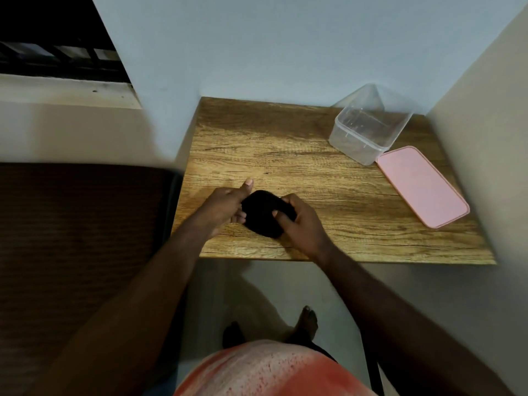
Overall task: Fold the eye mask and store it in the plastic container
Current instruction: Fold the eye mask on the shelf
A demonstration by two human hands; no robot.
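A black eye mask (264, 214) lies bunched into a compact dark shape on the wooden table (328, 178), near its front left. My left hand (227, 207) holds the mask's left side, thumb pointing up and fingers curled under the fabric. My right hand (298, 220) grips the right side, fingers curled over the top and thumb pressed on the cloth. A clear plastic container (368, 125) stands open and without contents at the table's back right, well away from both hands. Its pink lid (423, 185) lies flat on the table just right of it.
The table sits in a corner, walls behind it and on its right. A dark brown surface (80, 224) adjoins the table's left edge. A barred window (57, 55) is at the upper left. My bare feet stand on the floor below the table's front edge.
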